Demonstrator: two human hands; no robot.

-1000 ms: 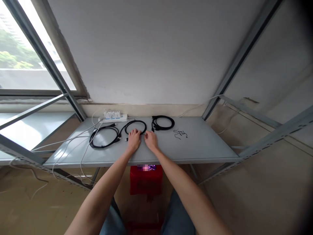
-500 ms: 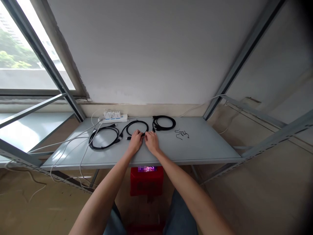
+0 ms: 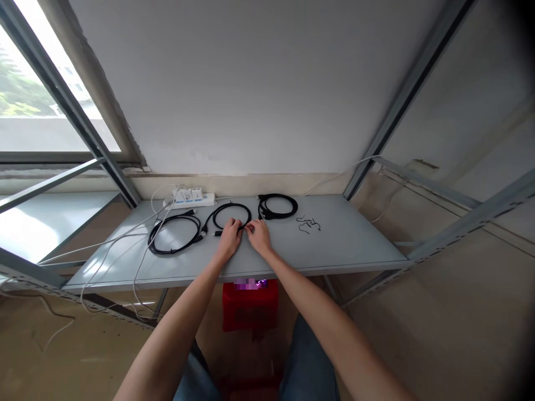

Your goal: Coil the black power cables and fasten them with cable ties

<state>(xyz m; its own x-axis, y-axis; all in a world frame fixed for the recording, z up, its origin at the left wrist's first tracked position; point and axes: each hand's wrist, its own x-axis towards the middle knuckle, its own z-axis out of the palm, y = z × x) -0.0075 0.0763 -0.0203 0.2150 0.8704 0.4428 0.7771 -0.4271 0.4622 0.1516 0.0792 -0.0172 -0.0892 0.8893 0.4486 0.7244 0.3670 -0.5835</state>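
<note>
The middle coiled black cable lies on the grey shelf, and both of my hands are at its near side. My left hand is closed on that near stretch of cable, its fingers bent over it. Close beside it, my right hand has thumb and forefinger pinched together against the coil. Whatever is in that pinch is thin, dark and too small to make out. One cable plug sticks out left of my left hand. Several thin black ties lie loose to the right.
Another coiled black cable lies at left, crossed by white cords. A third coil sits right of the middle one. Behind stands a white power strip with adapters. Metal uprights frame the shelf; a red stool is below.
The whole view has shifted slightly. My right-hand fingers have drawn a little away from the left ones, showing the pinch more clearly. My left hand stays on the cable.
</note>
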